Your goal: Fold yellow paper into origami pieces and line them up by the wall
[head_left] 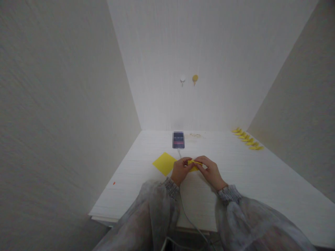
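Left hand [180, 171] and right hand [210, 173] pinch a small yellow paper [194, 169], looks partly folded
It's over the tabletop [136, 167]; folded yellow pieces [246, 140] at far right seem finished, flat yellow sheet [164, 164] beside the left hand is still unfolded.

The head camera (the only view) looks forward and down across the white table [253, 174] toward the back wall [193, 45].
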A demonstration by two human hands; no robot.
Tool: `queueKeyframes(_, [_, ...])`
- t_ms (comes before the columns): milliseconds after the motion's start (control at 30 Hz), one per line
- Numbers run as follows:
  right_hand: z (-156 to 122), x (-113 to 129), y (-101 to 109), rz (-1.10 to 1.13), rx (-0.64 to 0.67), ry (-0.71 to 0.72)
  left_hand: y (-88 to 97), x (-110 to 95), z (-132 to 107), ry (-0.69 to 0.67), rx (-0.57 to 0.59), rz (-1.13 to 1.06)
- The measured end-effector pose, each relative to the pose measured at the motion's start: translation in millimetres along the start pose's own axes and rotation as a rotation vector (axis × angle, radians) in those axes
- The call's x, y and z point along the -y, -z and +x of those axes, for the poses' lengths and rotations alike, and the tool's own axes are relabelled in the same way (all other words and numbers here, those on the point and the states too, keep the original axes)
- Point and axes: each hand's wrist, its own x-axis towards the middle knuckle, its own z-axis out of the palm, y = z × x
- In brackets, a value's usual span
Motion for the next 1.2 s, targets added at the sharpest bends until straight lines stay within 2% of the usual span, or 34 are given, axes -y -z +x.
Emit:
queueKeyframes(133, [-1, 0, 0, -0.028, -0.034, 0.025, -2.0, 2, 0, 0.018, 0.014, -0.102])
queueKeyframes(333, [-3, -3, -1, -0.111, -0.058, 0.105, -5.3, -2, -2, -0.034, 0.034, -0.169])
queueKeyframes(500, [-2, -3, -2, -0.192, -0.079, 0.124, -5.2, -9, -5, -0.079, -0.001, -0.029])
queueKeyframes(633, [-2, 0, -1, -0.197, -0.043, 0.107, -3.1, -18, -10, -0.138, -0.02, 0.073])
queueKeyframes(833, [-3, 2, 0, -0.216, -0.026, 0.097, -5.5, -26, -16, -0.137, -0.018, 0.102])
queueKeyframes(1200, [-2, 4, 1, -0.29, -0.034, 0.128, -7.5, -29, -20, -0.215, 0.012, 0.146])
